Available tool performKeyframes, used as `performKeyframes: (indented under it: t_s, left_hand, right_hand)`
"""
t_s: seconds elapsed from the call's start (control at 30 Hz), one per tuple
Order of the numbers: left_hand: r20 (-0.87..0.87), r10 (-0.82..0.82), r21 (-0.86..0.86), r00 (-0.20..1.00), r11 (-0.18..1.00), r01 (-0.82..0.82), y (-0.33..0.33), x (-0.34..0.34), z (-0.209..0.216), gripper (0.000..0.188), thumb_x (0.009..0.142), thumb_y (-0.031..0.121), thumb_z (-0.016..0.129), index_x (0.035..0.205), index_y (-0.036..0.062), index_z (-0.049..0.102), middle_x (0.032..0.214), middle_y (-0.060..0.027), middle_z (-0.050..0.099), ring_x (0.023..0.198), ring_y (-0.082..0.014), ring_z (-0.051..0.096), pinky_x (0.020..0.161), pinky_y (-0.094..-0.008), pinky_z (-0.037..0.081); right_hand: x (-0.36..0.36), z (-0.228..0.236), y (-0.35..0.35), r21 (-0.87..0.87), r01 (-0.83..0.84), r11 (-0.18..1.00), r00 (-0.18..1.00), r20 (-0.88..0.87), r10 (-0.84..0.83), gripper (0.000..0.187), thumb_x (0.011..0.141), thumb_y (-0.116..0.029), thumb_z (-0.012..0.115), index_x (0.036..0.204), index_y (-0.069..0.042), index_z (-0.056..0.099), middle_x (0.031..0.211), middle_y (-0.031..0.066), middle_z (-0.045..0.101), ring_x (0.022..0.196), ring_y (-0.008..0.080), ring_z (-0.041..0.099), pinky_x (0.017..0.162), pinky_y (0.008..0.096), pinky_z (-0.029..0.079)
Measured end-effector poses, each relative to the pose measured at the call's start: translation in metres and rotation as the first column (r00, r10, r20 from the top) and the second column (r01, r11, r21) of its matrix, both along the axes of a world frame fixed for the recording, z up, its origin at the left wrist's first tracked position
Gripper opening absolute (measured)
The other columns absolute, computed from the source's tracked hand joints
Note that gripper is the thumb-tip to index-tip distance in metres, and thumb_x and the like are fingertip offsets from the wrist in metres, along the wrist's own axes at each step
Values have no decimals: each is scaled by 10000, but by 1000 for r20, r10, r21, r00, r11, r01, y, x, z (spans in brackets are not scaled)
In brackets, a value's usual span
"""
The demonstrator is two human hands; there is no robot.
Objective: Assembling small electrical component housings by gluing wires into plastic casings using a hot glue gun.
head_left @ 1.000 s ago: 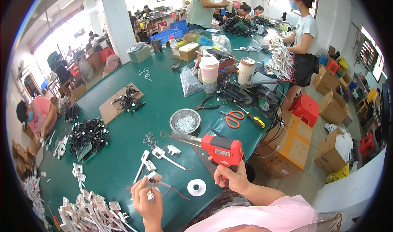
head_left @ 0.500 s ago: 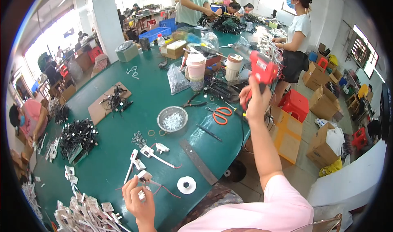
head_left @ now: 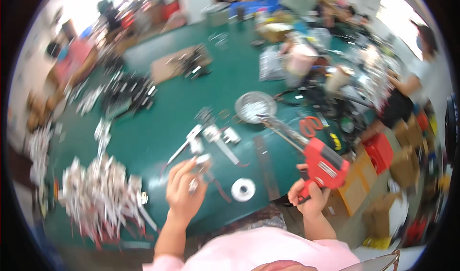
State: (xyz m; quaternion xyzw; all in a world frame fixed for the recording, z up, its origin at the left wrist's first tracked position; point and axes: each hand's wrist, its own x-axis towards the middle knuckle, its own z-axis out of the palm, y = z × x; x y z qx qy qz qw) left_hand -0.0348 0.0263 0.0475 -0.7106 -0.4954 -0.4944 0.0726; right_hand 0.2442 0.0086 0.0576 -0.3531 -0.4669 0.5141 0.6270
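My left hand point(head_left: 186, 190) is closed on a small white plug piece point(head_left: 203, 162) with a reddish wire trailing from it; the view is blurred. My right hand point(head_left: 311, 197) grips a red pistol-shaped soldering gun point(head_left: 327, 168) by its handle. Its long metal barrel points up and left, with the tip over the near rim of a metal bowl point(head_left: 239, 107) of small whitish pieces. Between my hands lies a white spool point(head_left: 243, 190). Beyond my left hand are more white plug pieces point(head_left: 212, 133) with cables.
A dark flat strip point(head_left: 265, 168) and orange-handled scissors point(head_left: 311, 126) lie on the green table point(head_left: 191, 96). At left is a heap of white plug cables point(head_left: 98, 194), with black cables point(head_left: 127, 94) behind. Cups and tools crowd the right. Other people work around the table.
My right hand has come down and nearer with the soldering gun, now aimed toward the bowl. My view has swung left. The left hand still holds the plug piece.
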Motion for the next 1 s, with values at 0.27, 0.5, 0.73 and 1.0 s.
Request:
performKeyframes:
  t_s: [0.27, 0.5, 0.73, 1.0]
  left_hand:
    - [40, -60, 82, 997, 995, 57, 13, 2, -1, 214, 629, -107, 670, 786, -18, 555, 1060, -164, 654, 902, -324, 633, 709, -357, 528]
    - [35, -48, 90, 998, 995, 44, 9, -1, -6, 223, 622, -123, 666, 793, -31, 557, 1069, -164, 649, 900, -313, 634, 692, -339, 529]
    - [64, -67, 100, 996, 993, 61, 10, 2, -7, 237, 609, -124, 685, 789, -26, 565, 1076, -160, 647, 928, -308, 635, 705, -331, 535]
    - [80, -82, 108, 993, 992, 73, 11, 3, -8, 241, 607, -120, 692, 791, -22, 571, 1083, -164, 651, 939, -306, 641, 707, -332, 541]
  right_hand:
    - [-6, -24, -23, -24, -247, 969, 938, 243, 245, 695, 917, -527, 493, 1164, 106, 345, 531, 118, 539, 376, 140, 450, 398, 253, 400]
    - [-13, -23, -32, -159, -358, 920, 880, 271, 389, 706, 896, -575, 509, 1135, 72, 355, 565, 117, 545, 419, 140, 458, 453, 269, 423]
    - [-16, -23, -29, -149, -366, 918, 888, 237, 393, 679, 905, -545, 513, 1133, 75, 356, 561, 113, 536, 419, 140, 450, 451, 276, 419]
    - [-16, -24, -29, -148, -362, 921, 891, 237, 388, 659, 913, -526, 508, 1133, 76, 356, 555, 110, 527, 415, 139, 445, 450, 276, 419]
